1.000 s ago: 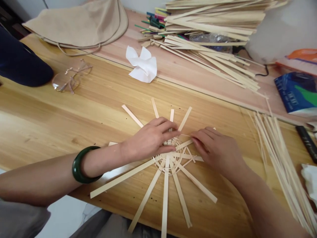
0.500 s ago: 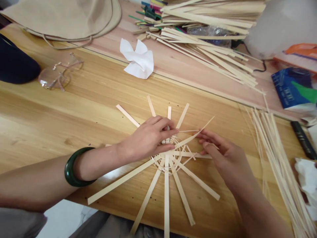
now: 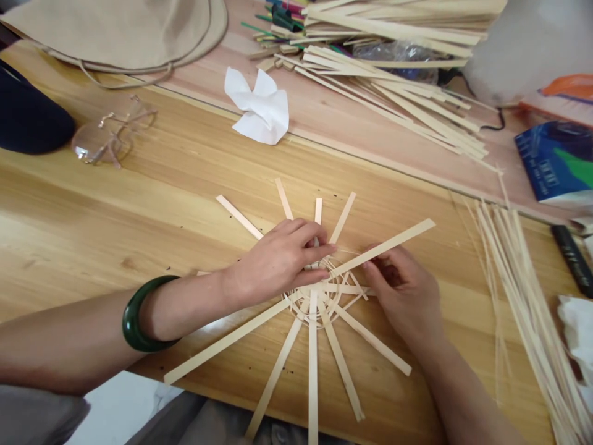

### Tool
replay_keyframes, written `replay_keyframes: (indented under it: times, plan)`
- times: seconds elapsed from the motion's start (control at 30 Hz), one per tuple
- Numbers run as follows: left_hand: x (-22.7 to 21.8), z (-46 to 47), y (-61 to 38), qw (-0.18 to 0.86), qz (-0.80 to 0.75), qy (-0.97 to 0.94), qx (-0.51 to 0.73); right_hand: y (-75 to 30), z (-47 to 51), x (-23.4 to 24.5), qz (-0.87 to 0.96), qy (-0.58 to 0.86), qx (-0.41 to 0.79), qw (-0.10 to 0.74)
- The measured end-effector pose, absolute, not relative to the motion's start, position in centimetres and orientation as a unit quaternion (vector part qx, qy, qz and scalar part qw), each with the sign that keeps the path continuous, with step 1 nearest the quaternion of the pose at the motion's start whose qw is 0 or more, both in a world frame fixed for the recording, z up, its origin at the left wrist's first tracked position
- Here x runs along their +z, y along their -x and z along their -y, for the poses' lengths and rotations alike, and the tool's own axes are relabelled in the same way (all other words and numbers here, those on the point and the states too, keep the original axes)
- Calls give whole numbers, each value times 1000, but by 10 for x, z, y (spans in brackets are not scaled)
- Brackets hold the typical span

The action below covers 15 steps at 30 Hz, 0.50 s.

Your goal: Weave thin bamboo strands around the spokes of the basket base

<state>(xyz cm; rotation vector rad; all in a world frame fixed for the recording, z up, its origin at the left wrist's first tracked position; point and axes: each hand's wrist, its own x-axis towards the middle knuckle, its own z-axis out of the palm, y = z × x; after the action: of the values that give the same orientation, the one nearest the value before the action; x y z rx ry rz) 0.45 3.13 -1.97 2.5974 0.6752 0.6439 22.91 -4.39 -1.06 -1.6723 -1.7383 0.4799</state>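
Observation:
Flat pale bamboo strips (image 3: 312, 364) radiate like spokes from a small round woven centre (image 3: 334, 303) on the table. My left hand (image 3: 278, 259), with a green bangle (image 3: 139, 318) on the wrist, rests over that centre, thumb and fingers closed on its upper part and hiding some of the weave. To the right, my right hand (image 3: 410, 296) pinches a thin bamboo strand (image 3: 347, 251) running from the centre. Its fingertips are partly behind one raised flat spoke (image 3: 393, 242), which slants up to the right.
Loose thin strips (image 3: 523, 309) lie along the right side. Behind are a crumpled tissue (image 3: 262, 111), eyeglasses (image 3: 111, 136), a beige hat (image 3: 130, 31), a bundle of strips (image 3: 393, 93), a blue packet (image 3: 556, 161) and a black marker (image 3: 572, 259).
My right hand has closed in toward the centre and sits under the right-hand spoke. That spoke, bent and edge-on before, now lies straight with its flat face showing. My left hand has barely moved.

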Motion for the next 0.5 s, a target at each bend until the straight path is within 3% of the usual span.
replay_keyframes:
  times: [0.17,0.5]
  plan:
    - [-21,-31,-5,187,-241,-924,232,-229,42,-12,761,599,-8,249]
    - [-16,-29,-5,155,-243,-936,201,-226,51,1,785,563,95,241]
